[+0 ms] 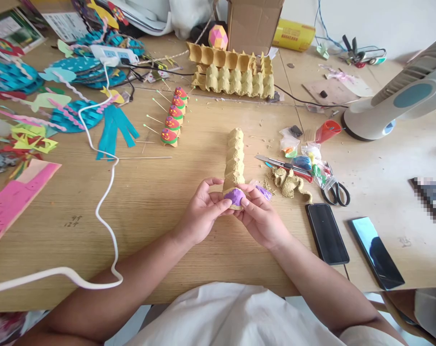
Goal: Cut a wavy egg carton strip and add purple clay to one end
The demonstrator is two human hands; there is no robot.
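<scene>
Both of my hands are closed around the near end of a strip of egg carton, a row of several bumps pointing away from me. Purple clay covers part of the nearest bump. My left hand grips the strip's left side, its thumb pressing on the clay. From the right, my right hand holds the same end, thumb also on the purple. A small bag with purple clay lies just beyond my right fingers. Further off stands a finished-looking strip of red and green painted bumps with thin sticks poking out.
Right of the strip lie a utility knife, torn carton scraps, clay bags, scissors and two phones. Egg cartons sit at the back, a fan far right. A white cable crosses the left side.
</scene>
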